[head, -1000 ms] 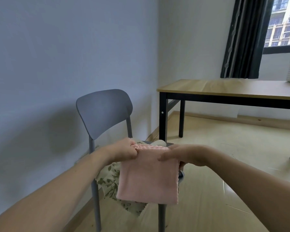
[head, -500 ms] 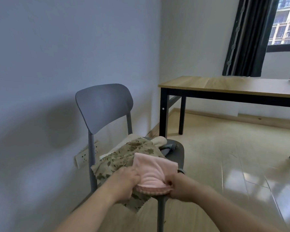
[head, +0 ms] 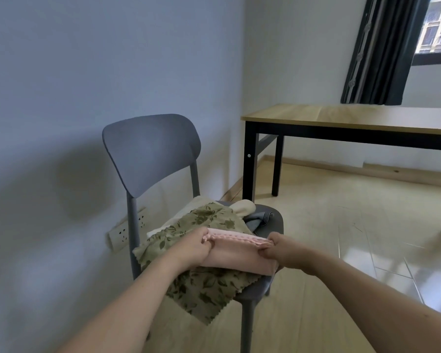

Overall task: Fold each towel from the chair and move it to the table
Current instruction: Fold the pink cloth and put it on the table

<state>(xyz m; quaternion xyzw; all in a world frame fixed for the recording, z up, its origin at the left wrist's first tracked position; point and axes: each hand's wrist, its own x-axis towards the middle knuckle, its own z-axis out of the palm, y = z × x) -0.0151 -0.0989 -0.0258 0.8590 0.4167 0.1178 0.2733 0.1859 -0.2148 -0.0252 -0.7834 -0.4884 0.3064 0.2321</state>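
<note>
A pink towel lies folded into a narrow band over the front of the grey chair. My left hand pinches its left end and my right hand pinches its right end, both at the scalloped top edge. Under it lies a green floral towel that hangs over the seat's front. Behind these sit a cream towel and a grey striped one. The wooden table stands beyond the chair to the right.
The chair stands against the left wall, with a white socket strip beside its back leg. Black table legs stand close behind the seat. A dark curtain hangs by the window. Shiny floor spreads to the right.
The pink towel hung as a flat square from my raised hands. Both hands have come down and folded it into a narrow band resting on the pile on the seat.
</note>
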